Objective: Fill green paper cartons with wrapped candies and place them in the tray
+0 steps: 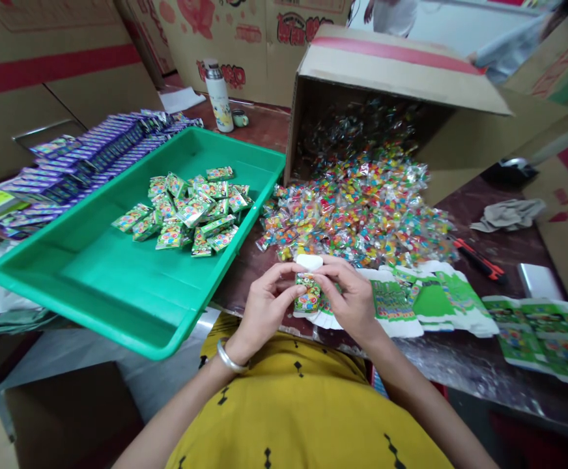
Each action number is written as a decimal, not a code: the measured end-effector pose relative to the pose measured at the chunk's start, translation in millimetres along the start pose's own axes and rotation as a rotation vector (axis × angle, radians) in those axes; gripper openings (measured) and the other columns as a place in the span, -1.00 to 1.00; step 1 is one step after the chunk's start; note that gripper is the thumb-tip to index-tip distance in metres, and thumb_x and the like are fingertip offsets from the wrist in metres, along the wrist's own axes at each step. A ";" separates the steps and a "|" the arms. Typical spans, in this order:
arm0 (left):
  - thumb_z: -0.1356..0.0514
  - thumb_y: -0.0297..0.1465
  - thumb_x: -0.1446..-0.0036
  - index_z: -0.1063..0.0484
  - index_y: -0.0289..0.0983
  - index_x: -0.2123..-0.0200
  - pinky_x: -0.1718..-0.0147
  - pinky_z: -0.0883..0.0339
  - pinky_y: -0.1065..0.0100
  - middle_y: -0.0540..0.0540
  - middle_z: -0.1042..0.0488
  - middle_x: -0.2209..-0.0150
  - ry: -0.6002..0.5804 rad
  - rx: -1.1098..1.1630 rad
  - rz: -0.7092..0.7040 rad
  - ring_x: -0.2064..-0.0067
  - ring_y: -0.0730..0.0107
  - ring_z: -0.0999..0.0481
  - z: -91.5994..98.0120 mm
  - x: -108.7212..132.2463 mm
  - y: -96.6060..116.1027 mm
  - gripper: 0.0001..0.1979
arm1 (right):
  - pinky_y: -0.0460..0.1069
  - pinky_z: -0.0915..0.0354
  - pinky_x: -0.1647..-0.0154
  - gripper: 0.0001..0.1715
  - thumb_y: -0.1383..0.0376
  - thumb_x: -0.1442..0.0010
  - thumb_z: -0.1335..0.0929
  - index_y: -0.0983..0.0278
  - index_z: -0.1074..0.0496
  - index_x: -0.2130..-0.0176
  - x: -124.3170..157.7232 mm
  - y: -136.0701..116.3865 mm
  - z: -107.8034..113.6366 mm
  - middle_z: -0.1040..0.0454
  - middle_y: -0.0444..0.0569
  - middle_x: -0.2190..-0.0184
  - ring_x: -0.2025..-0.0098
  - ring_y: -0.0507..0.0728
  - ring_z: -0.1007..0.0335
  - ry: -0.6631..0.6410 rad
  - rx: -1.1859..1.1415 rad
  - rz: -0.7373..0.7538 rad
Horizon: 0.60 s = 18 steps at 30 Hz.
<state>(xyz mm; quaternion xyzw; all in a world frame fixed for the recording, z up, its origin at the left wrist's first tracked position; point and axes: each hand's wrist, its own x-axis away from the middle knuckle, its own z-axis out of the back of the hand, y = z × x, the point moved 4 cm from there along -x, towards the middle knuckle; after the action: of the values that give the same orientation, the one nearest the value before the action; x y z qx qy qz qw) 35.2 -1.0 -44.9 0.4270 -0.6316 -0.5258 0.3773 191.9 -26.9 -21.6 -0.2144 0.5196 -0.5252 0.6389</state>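
Between my two hands, at the table's front edge, is a small green candy box [307,296] held upright with its white top flap raised. My left hand [270,296] grips its left side, thumb on the printed front. On the right side my right hand [350,296] pinches the box near the flap. Flat green and white box blanks [430,299] lie just right of my right hand. Beyond my hands spreads a heap of clear packets of colourful candy [357,208]. Several filled-looking green boxes [193,208] are piled in the green tray [93,267] to the left.
A cardboard carton [396,62] lies on its side, packets spilling from it. Stacked purple boxes [93,153], a flask [219,98] and a small cup [240,118] stand behind the tray. At right are a red-black cutter [482,260], a cloth [509,215] and more green sheets [548,332].
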 end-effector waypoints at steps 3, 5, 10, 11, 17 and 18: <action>-0.32 -0.45 -0.09 -0.34 -0.21 0.13 0.29 -0.42 0.47 -0.02 -0.47 0.17 0.051 0.076 -0.041 0.30 0.49 -0.53 0.7 -0.4 1.4 -0.71 | 0.10 -0.42 0.04 -0.78 0.33 -0.26 -0.36 0.14 -0.40 0.07 -0.5 2.3 -2.1 -0.54 -0.02 0.16 0.08 0.16 -0.51 0.034 -0.166 -0.061; -0.32 -0.48 -0.08 -0.28 -0.20 0.13 0.28 -0.42 0.48 -0.01 -0.45 0.18 0.072 0.115 -0.048 0.29 0.51 -0.53 1.0 -0.1 1.2 -0.67 | 0.11 -0.41 0.02 -0.81 0.31 -0.24 -0.38 0.15 -0.42 0.11 -3.0 1.2 -4.0 -0.54 -0.03 0.20 0.10 0.16 -0.49 -0.017 -0.212 -0.064; -0.31 -0.46 -0.09 -0.27 -0.21 0.14 0.18 -0.46 0.40 -0.04 -0.45 0.15 0.054 0.070 -0.044 0.18 0.41 -0.56 0.9 2.0 1.7 -0.69 | 0.05 -0.42 0.15 -0.85 0.21 -0.16 -0.45 0.22 -0.46 0.35 -13.4 1.9 -3.5 -0.51 -0.04 0.30 0.20 0.14 -0.48 -0.155 -0.246 -0.230; -0.31 -0.45 -0.10 -0.27 -0.22 0.14 0.17 -0.46 0.39 -0.05 -0.45 0.15 0.052 0.049 -0.048 0.17 0.38 -0.57 1.3 2.4 2.1 -0.70 | 0.04 -0.43 0.18 -0.84 0.20 -0.14 -0.46 0.23 -0.47 0.34 -15.6 3.8 -2.4 -0.52 -0.04 0.31 0.23 0.14 -0.48 -0.165 -0.256 -0.290; -0.32 -0.45 -0.09 -0.32 -0.21 0.07 0.08 -0.47 0.31 -0.08 -0.47 0.13 0.014 -0.011 -0.049 0.11 0.31 -0.56 2.6 3.0 1.0 -0.66 | 0.02 -0.38 0.29 -0.79 0.20 -0.11 -0.48 0.27 -0.49 0.45 -28.8 9.7 1.3 -0.53 -0.06 0.43 0.36 0.10 -0.45 -0.265 -0.252 -0.365; -0.31 -0.45 -0.10 -0.33 -0.20 0.03 0.10 -0.47 0.32 -0.08 -0.47 0.13 0.005 -0.013 -0.042 0.13 0.32 -0.56 2.6 3.2 0.1 -0.63 | 0.02 -0.38 0.29 -0.80 0.21 -0.13 -0.47 0.27 -0.49 0.45 -29.2 8.5 1.3 -0.53 -0.07 0.43 0.36 0.10 -0.45 -0.271 -0.239 -0.343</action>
<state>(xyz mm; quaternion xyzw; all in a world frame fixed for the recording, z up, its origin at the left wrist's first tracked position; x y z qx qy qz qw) 31.6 -3.1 -45.1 0.4393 -0.6179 -0.5366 0.3706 199.5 1.8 -15.3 -0.4420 0.4436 -0.5272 0.5744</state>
